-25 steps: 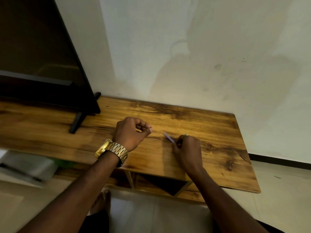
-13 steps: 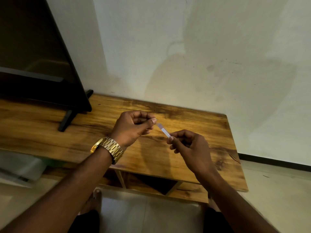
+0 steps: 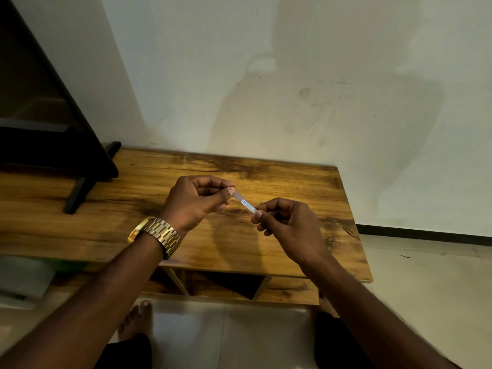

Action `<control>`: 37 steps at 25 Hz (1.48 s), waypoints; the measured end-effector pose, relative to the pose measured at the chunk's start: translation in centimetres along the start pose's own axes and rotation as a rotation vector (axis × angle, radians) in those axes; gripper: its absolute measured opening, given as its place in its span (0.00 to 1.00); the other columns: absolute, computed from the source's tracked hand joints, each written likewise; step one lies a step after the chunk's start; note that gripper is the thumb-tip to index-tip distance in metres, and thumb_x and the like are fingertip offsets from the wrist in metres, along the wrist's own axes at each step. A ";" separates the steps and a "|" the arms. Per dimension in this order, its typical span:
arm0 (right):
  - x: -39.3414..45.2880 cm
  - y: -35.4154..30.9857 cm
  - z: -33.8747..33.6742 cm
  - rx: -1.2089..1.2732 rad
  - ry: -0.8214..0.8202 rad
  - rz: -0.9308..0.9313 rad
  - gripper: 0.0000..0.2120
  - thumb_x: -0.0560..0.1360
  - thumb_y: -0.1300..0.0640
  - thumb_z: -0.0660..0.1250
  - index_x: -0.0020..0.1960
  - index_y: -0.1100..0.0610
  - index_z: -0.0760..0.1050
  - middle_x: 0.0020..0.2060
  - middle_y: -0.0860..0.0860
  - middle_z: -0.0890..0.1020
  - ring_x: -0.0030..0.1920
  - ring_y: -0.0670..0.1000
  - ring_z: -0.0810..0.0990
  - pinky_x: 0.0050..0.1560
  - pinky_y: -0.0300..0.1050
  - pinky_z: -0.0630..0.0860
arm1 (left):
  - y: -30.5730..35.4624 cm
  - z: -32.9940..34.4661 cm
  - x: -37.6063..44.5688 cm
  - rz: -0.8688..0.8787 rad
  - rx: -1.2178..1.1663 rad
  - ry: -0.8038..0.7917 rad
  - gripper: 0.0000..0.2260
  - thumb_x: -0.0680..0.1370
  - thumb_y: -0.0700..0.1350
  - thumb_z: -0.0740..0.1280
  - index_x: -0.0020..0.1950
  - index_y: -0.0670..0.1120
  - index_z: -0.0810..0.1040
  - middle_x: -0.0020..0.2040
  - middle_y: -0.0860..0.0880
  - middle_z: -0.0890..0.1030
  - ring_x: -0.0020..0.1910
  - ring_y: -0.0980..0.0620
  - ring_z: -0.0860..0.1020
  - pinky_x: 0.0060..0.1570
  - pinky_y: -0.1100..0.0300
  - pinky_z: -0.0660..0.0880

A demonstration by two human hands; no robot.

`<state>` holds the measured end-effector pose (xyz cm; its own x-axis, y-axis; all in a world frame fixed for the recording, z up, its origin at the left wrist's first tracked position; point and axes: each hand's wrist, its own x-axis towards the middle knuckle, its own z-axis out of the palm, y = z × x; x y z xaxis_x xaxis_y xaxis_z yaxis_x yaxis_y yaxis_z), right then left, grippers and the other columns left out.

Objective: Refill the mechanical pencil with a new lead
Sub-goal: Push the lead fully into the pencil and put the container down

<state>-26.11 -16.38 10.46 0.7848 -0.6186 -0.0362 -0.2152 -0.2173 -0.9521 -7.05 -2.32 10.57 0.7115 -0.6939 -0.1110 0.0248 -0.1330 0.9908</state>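
A slim, pale, translucent lead case (image 3: 245,202) with a small label is held slanting between both hands, a little above the wooden table (image 3: 292,187). My left hand (image 3: 195,201), with a gold watch on its wrist, pinches the case's upper left end between thumb and forefinger. My right hand (image 3: 288,227) pinches the lower right end. The other fingers of both hands are curled in. No mechanical pencil shows in this view; whether either fist hides something else I cannot tell.
A dark flat screen (image 3: 40,102) on a black foot (image 3: 80,193) stands on the table's left part. A white wall rises behind. Below the table top lies an open shelf (image 3: 229,284). My bare foot (image 3: 135,319) rests on the pale tiled floor.
My right hand lifted the lead case off the table and brought it toward my left hand, which rose and took hold of its other end. The camera view shifted slightly.
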 end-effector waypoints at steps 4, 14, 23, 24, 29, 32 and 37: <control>0.2 -0.2 -0.6 -0.018 -0.011 0.003 0.03 0.82 0.59 0.74 0.54 0.55 0.87 0.43 0.50 0.91 0.41 0.48 0.89 0.41 0.38 0.83 | 0.1 -0.7 0.1 -0.029 -0.002 -0.056 0.07 0.74 0.42 0.81 0.51 0.49 0.91 0.47 0.45 0.91 0.45 0.51 0.90 0.49 0.58 0.87; 0.1 -0.8 -0.4 -0.057 -0.096 -0.012 0.07 0.82 0.60 0.74 0.58 0.58 0.87 0.44 0.52 0.91 0.42 0.51 0.89 0.44 0.41 0.85 | 0.2 -0.4 -0.2 -0.027 -0.111 -0.026 0.10 0.72 0.41 0.81 0.53 0.44 0.90 0.47 0.43 0.91 0.42 0.53 0.89 0.41 0.65 0.84; 0.0 -0.6 0.1 -0.052 -0.060 0.007 0.06 0.81 0.59 0.75 0.56 0.57 0.87 0.43 0.51 0.91 0.42 0.53 0.90 0.44 0.43 0.86 | 0.2 0.9 -0.9 -0.037 -0.187 0.028 0.09 0.73 0.41 0.81 0.52 0.45 0.90 0.48 0.43 0.91 0.43 0.53 0.89 0.41 0.65 0.83; 0.0 -0.6 0.1 -0.058 -0.050 0.007 0.06 0.81 0.59 0.75 0.56 0.57 0.87 0.43 0.51 0.91 0.42 0.52 0.90 0.45 0.43 0.86 | 0.3 0.7 -0.9 -0.026 -0.155 0.013 0.09 0.72 0.42 0.81 0.52 0.45 0.90 0.48 0.44 0.91 0.44 0.52 0.90 0.41 0.65 0.84; -0.2 -0.2 0.2 0.057 -0.057 0.077 0.04 0.81 0.60 0.75 0.55 0.58 0.87 0.44 0.52 0.92 0.41 0.51 0.89 0.44 0.42 0.86 | 0.5 0.6 -1.3 0.080 0.048 0.028 0.08 0.73 0.44 0.81 0.52 0.48 0.90 0.46 0.49 0.91 0.45 0.51 0.90 0.43 0.62 0.86; -0.3 -0.1 1.0 0.177 -0.032 0.156 0.04 0.81 0.61 0.75 0.55 0.60 0.86 0.44 0.55 0.91 0.40 0.49 0.88 0.44 0.41 0.84 | 0.4 1.3 -1.6 0.184 0.163 0.070 0.08 0.75 0.44 0.80 0.54 0.49 0.90 0.47 0.53 0.91 0.46 0.55 0.90 0.44 0.57 0.87; 0.1 -0.4 2.2 0.360 0.010 0.188 0.07 0.81 0.59 0.75 0.56 0.63 0.86 0.46 0.57 0.91 0.40 0.48 0.88 0.44 0.41 0.84 | 0.1 2.9 -2.0 0.114 0.117 0.104 0.20 0.76 0.43 0.80 0.66 0.56 0.85 0.49 0.52 0.91 0.51 0.55 0.89 0.53 0.51 0.87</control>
<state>-24.66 -14.72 10.19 0.7452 -0.6300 -0.2188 -0.1360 0.1777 -0.9746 -10.47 -2.96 10.62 0.7741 -0.6328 0.0158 -0.1374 -0.1435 0.9801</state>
